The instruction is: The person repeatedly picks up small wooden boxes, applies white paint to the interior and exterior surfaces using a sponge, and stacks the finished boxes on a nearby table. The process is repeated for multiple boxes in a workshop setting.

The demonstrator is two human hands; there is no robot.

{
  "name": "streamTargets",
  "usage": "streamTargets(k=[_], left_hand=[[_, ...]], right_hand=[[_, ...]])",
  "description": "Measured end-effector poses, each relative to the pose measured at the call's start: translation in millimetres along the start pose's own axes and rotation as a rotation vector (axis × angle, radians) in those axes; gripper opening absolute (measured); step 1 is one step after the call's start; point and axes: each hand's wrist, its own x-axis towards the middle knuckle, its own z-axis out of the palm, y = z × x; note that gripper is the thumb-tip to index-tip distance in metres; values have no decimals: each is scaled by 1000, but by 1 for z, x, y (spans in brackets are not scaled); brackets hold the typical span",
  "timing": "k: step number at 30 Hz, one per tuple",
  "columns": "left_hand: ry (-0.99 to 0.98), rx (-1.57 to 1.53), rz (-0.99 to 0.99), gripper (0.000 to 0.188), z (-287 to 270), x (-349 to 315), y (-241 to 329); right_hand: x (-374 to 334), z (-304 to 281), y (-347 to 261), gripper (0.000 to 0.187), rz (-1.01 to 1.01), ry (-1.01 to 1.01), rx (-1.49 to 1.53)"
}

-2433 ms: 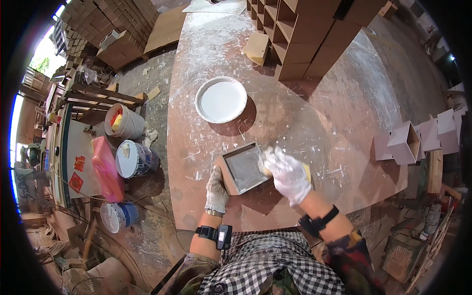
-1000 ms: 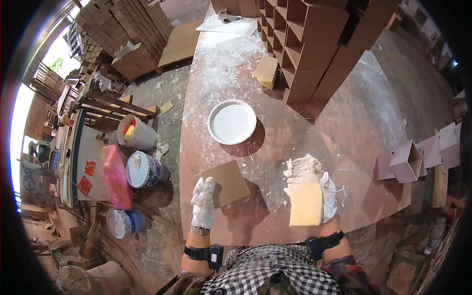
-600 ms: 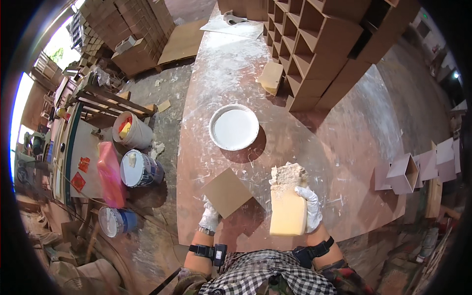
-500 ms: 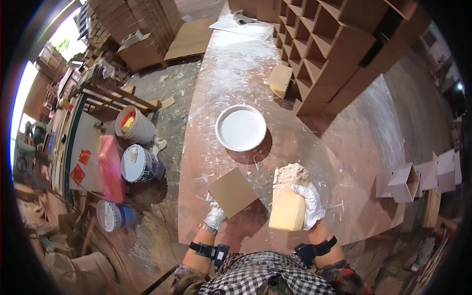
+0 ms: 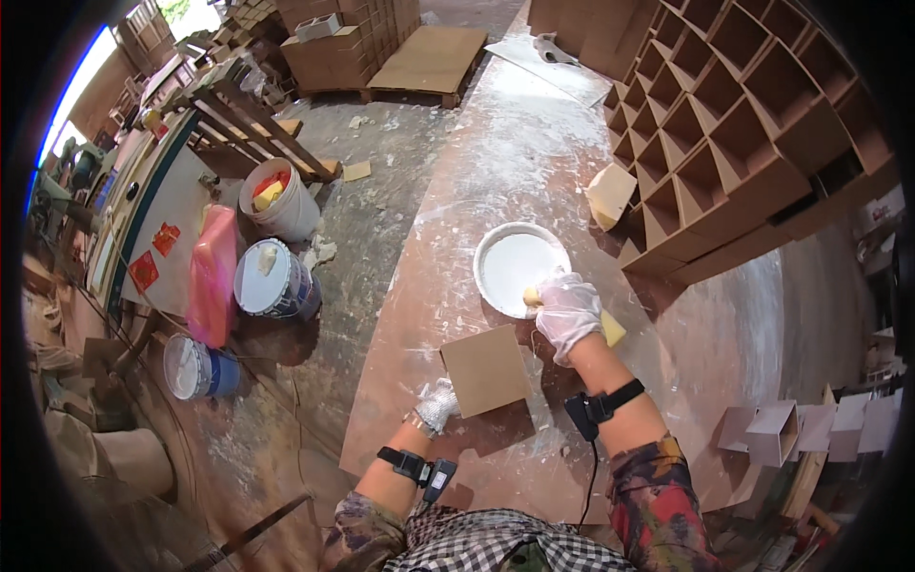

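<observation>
My left hand point(image 5: 437, 406), in a whitish glove, grips the lower left edge of a square brown board point(image 5: 488, 372) held above the table. Closed around a yellow sponge block point(image 5: 613, 330) is my right hand point(image 5: 569, 317), which wears a thin white glove. It is at the lower right rim of a round white basin point(image 5: 480, 275) filled with white liquid point(image 5: 515, 261). Only the ends of the sponge show on either side of the glove. Whether its hidden face touches the liquid I cannot tell.
A brown compartment rack point(image 5: 688, 143) stands at the far right of the table point(image 5: 410, 315), with another pale sponge-like block point(image 5: 610, 196) against it. Buckets point(image 5: 286, 205) and a pink wrapped object point(image 5: 212, 276) are on the left. Small box-shaped pieces point(image 5: 772, 432) sit at the right edge.
My right hand has carried the sponge forward and turned it over, from beside the board to the basin. My left hand still holds the board, now turned a little. The view has shifted.
</observation>
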Motion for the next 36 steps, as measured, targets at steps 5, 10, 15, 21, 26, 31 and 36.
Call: streamTargets(k=[5, 10, 15, 21, 26, 31, 36], left_hand=[[-17, 75, 38, 32, 16, 0, -17], [-120, 45, 14, 40, 16, -7, 10], [80, -80, 391, 44, -65, -53, 88], [138, -46, 465, 46, -45, -44, 76], [309, 41, 560, 47, -28, -39, 63], [196, -53, 541, 48, -51, -44, 89], [205, -77, 519, 47, -49, -40, 95]], right_hand=[[12, 1, -10, 19, -62, -27, -36], [8, -6, -11, 21, 9, 61, 140], [-1, 4, 7, 23, 7, -39, 37], [-33, 18, 11, 22, -53, 43, -4], [-68, 1, 21, 40, -51, 135, 136], [-71, -13, 38, 46, -172, 364, 316], [-43, -18, 19, 29, -159, 195, 250]])
